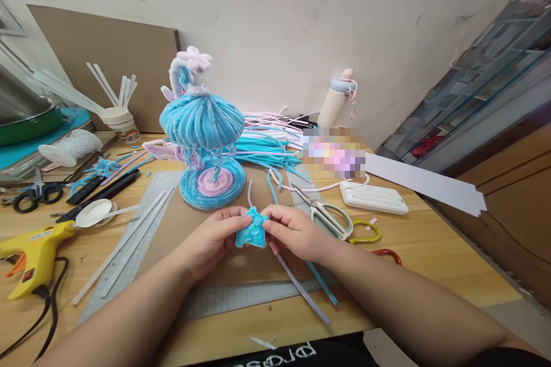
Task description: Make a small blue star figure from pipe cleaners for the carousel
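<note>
Between my hands is a small blue piece of bent pipe cleaner [253,231], roughly square with pointed corners. My left hand [217,235] pinches its left side, thumb on top. On its right edge, the thumb and fingers of my right hand [290,229] are closed. A lilac pipe cleaner [303,289] and a blue pipe cleaner [322,284] lie under my right hand, running toward the front edge. Just behind my hands stands a blue and pink pipe-cleaner jellyfish-like figure [202,120] on a round coiled base [185,186].
A yellow glue gun [38,255] and black scissors [38,190] lie at left, near a spool [71,146] and a paper cup [120,123]. Light-green scissors [331,215], a white power strip-like block [374,198] and a bottle [336,100] are at right. Blue pipe cleaners [267,152] lie behind.
</note>
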Tool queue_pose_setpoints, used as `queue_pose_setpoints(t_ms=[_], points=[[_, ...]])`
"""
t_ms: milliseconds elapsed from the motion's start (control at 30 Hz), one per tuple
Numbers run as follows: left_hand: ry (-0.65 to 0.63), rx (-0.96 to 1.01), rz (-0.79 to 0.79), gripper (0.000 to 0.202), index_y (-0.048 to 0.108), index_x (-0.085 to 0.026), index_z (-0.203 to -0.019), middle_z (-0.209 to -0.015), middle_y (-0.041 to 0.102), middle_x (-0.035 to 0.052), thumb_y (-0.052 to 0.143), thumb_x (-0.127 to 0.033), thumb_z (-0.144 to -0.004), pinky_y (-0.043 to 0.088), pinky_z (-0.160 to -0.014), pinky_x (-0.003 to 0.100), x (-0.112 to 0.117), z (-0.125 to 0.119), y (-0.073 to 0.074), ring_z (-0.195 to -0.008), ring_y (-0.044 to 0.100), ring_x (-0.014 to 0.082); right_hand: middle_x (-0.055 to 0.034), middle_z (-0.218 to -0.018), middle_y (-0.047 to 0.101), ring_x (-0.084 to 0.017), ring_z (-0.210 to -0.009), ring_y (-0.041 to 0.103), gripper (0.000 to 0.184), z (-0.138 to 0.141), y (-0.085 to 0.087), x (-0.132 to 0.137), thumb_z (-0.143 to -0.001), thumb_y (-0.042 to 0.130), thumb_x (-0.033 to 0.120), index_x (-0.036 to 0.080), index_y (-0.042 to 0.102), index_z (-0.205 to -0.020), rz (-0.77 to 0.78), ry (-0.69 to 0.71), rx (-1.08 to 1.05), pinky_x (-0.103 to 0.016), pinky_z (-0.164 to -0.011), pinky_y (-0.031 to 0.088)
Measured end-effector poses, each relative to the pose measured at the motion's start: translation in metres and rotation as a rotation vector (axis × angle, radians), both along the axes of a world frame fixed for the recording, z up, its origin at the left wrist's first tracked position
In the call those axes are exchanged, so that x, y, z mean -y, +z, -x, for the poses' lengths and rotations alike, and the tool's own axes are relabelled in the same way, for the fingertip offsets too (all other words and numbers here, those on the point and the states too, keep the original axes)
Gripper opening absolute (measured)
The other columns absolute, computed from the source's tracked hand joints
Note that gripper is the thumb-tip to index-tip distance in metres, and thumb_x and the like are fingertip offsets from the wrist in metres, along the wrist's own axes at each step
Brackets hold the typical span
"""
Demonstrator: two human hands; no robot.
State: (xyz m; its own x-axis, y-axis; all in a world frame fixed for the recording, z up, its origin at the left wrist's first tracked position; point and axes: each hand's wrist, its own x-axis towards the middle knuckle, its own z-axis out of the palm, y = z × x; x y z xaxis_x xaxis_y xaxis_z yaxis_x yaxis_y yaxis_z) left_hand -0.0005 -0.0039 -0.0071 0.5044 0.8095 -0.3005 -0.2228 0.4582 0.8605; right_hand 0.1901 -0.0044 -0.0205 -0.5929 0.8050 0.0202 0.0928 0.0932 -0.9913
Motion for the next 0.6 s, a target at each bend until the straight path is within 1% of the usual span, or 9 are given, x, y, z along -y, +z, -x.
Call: queue_pose_setpoints(t_ms=[100,167,267,367,467,600], points=[[0.023,0.037,0.003,0.017,0.066,-0.014,-0.073,-0.068,0.062,0.0015,0.072,-0.030,-0.073,0.041,-0.061,0.023,-0.001,0.002,0.000,-0.063,0.054,0.0115,0.0000,-0.074,0.056,-0.013,-0.063,0.055,0.018,-0.004,0.005,0.001,-0.096,0.041,0.032,0.019,0.053,-0.098,-0.370,-0.034,0.168,-0.025,-0.063,0.042],[-0.011,0.034,0.009,0.017,0.068,-0.014,-0.076,-0.070,0.063,0.0019,0.072,-0.030,-0.075,0.041,-0.061,0.022,-0.001,0.003,-0.001,-0.064,0.054,0.0112,-0.0027,-0.081,0.059,-0.015,-0.073,0.056,0.017,-0.006,0.006,-0.001,-0.096,0.039,0.027,0.019,0.053,-0.101,-0.526,-0.015,0.250,-0.027,-0.068,0.042],[-0.077,-0.021,-0.020,0.020,0.069,-0.013,-0.082,-0.074,0.065,0.0034,0.071,-0.032,-0.077,0.041,-0.064,0.022,-0.001,0.007,-0.002,-0.068,0.055,0.0117,-0.0064,-0.094,0.062,-0.016,-0.083,0.057,0.018,-0.010,0.007,-0.003,-0.097,0.038,0.024,0.018,0.052,-0.105,-0.631,0.011,0.280,-0.027,-0.074,0.043],[-0.080,-0.083,-0.056,0.021,0.070,-0.012,-0.081,-0.075,0.066,0.0037,0.072,-0.033,-0.077,0.041,-0.067,0.023,-0.002,0.009,-0.003,-0.069,0.056,0.0122,-0.0085,-0.101,0.062,-0.017,-0.090,0.058,0.020,-0.013,0.009,-0.005,-0.097,0.038,0.023,0.016,0.051,-0.111,-0.701,0.045,0.309,-0.029,-0.078,0.044],[-0.064,-0.084,-0.055,0.022,0.071,-0.012,-0.079,-0.074,0.067,0.0041,0.074,-0.033,-0.074,0.042,-0.068,0.024,-0.002,0.008,-0.004,-0.068,0.057,0.0128,-0.0077,-0.098,0.063,-0.017,-0.089,0.058,0.020,-0.015,0.011,-0.007,-0.098,0.038,0.024,0.017,0.053,-0.108,-0.762,0.063,0.345,-0.028,-0.077,0.044],[-0.029,-0.019,0.010,0.022,0.071,-0.012,-0.075,-0.070,0.067,0.0035,0.077,-0.032,-0.071,0.044,-0.065,0.023,0.000,0.003,-0.006,-0.064,0.057,0.0118,-0.0056,-0.087,0.062,-0.016,-0.082,0.056,0.019,-0.016,0.010,-0.008,-0.098,0.038,0.025,0.018,0.056,-0.100,-0.840,0.059,0.355,-0.026,-0.072,0.043]])
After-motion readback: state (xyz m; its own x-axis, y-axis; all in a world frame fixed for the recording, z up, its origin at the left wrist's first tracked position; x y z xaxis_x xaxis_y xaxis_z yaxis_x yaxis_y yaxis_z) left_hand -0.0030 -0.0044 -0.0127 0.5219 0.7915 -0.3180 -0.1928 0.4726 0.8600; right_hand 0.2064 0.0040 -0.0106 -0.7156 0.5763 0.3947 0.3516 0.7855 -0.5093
